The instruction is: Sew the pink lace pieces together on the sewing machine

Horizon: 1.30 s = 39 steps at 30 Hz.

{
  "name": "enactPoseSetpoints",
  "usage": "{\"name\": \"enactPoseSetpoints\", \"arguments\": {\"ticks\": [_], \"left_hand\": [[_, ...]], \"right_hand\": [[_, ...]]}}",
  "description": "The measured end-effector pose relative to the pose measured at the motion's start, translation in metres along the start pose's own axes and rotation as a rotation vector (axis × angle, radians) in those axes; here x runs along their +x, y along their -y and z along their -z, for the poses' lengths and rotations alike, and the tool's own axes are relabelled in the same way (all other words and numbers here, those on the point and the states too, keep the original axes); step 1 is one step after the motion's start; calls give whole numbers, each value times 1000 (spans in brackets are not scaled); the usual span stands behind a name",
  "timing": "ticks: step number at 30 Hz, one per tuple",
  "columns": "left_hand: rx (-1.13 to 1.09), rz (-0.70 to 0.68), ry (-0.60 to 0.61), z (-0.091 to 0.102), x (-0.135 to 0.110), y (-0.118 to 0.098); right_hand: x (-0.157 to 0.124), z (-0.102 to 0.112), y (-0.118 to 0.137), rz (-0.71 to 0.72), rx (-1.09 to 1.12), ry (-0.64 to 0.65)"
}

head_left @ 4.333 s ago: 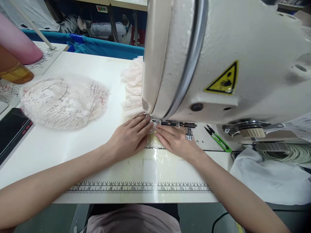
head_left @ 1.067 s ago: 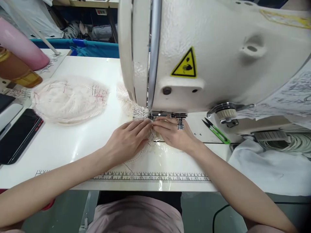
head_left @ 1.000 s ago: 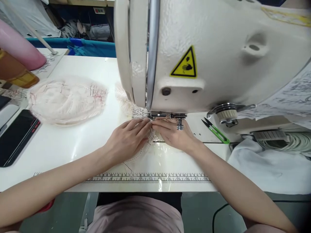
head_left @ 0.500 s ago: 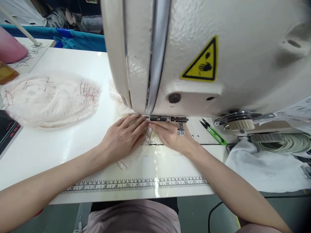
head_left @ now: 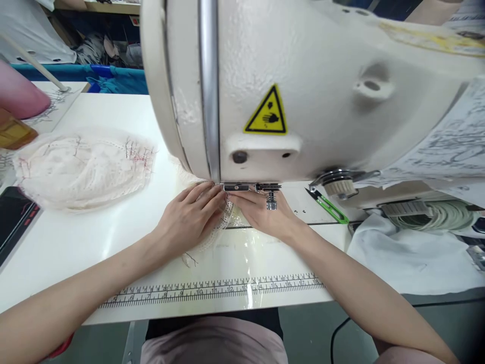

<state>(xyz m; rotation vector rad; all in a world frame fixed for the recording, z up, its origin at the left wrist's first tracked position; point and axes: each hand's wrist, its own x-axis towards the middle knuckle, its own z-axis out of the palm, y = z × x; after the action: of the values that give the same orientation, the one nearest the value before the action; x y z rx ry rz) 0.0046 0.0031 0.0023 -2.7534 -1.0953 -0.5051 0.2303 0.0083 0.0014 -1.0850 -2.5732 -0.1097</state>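
Note:
A large cream sewing machine (head_left: pixel 303 86) fills the upper middle of the head view. Under its presser foot (head_left: pixel 237 187) lies a strip of pale lace trim (head_left: pixel 212 237). My left hand (head_left: pixel 189 220) rests flat on the lace, fingers stretched toward the foot. My right hand (head_left: pixel 263 215) lies flat just right of the foot, fingertips pressing the lace beside the needle. The two hands' fingertips nearly meet. The needle itself is hidden by the machine head.
A pile of pale lace pieces (head_left: pixel 81 169) lies at the left on the white table (head_left: pixel 76 237). Green thread snips (head_left: pixel 328 206) lie right of the machine. A printed ruler (head_left: pixel 212 289) runs along the front edge. White cloth (head_left: pixel 409 253) sits at right, a black device (head_left: pixel 13 222) at far left.
My hands stay at the presser foot, holding the lace. More of the lace strip now trails toward me below my left hand. The camera view has shifted slightly.

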Motion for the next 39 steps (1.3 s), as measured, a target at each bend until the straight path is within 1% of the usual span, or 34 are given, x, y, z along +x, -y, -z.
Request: {"name": "enactPoseSetpoints", "arguments": {"ticks": [4, 7, 8, 10, 12, 13, 14, 15, 16, 18, 20, 21, 22, 23, 24, 26, 28, 29, 31, 33, 35, 37, 39], "left_hand": [[-15, -3, 6, 3, 2, -1], [-11, -41, -5, 16, 3, 0], [-10, -83, -13, 22, 0, 2], [-20, -228, -29, 34, -10, 8], [-28, -412, -18, 42, -27, 14], [-7, -477, 9, 45, -37, 17], [17, -499, 20, 46, -47, 18], [30, -486, 19, 47, -56, 19], [21, -442, 9, 48, -62, 17], [-55, -261, -8, 52, -67, 12], [-144, -34, 11, 59, -59, 6], [-164, 44, 20, 63, -52, 5], [-156, 75, 36, 66, -43, 4], [-127, 55, 39, 67, -34, 5], [-100, 3, 46, 67, -25, 7], [-68, -130, 83, 61, -9, 12], [-23, -220, 111, 48, 2, 16], [13, -242, 102, 41, 5, 18], [87, -257, 39, 27, 8, 18], [144, -252, -34, 18, 8, 17], [197, -243, -75, 14, 5, 15], [249, -250, -103, 14, 3, 13], [276, -264, -144, 15, 2, 11]], "right_hand": [[-2, -5, -1, 34, -20, -97], [-2, -6, -1, 41, -17, -119], [-2, -5, 0, 42, -17, -117], [-1, -4, 1, 50, -17, -104], [-1, -2, 2, 57, -28, -92], [-2, -2, 3, 55, -38, -88], [-2, -2, 3, 59, -40, -83], [-2, -3, 3, 61, -32, -77], [-2, -4, 3, 60, -12, -71], [-2, -7, 2, 68, 65, -62], [-1, -10, 2, 78, 148, -61], [-1, -11, 2, 86, 180, -66], [0, -11, 2, 100, 205, -72], [1, -11, 3, 111, 221, -80], [2, -10, 3, 118, 228, -89], [3, -7, 5, 117, 225, -105], [3, -3, 6, 103, 208, -110], [2, -2, 6, 98, 203, -109], [2, -1, 5, 93, 201, -98], [1, -3, 4, 78, 201, -85], [0, -6, 4, 40, 185, -70], [-1, -10, 5, -1, 159, -63], [-3, -14, 7, -10, 138, -60]]}}
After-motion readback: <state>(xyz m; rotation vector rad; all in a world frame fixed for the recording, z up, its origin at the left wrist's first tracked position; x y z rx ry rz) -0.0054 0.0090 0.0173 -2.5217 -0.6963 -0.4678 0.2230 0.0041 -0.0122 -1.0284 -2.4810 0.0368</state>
